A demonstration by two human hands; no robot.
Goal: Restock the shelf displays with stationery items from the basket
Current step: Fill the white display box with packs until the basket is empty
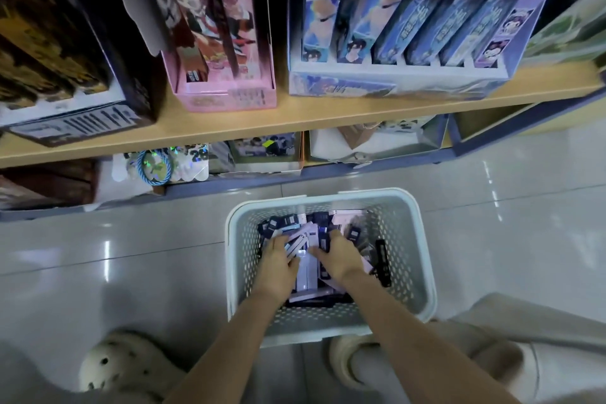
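Note:
A pale perforated plastic basket (406,239) stands on the floor below the shelf. It holds several slim stationery packs (306,275) in dark blue, white and lilac. Both my hands are down inside it. My left hand (278,259) lies on the packs at the left, fingers curled over a bundle of pale ones. My right hand (337,254) lies on the pile at the middle, its fingertips dug in among dark packs; what it grasps is hidden. On the wooden shelf (229,131) above stand a pink display box (226,43) and a blue display box (393,82).
A dark display box (75,121) stands at the shelf's left end. Lower compartments hold a blue coiled cord (154,167) and loose cartons. The glossy tiled floor (114,266) surrounds the basket. My feet in pale perforated clogs (118,367) stand either side of its near edge.

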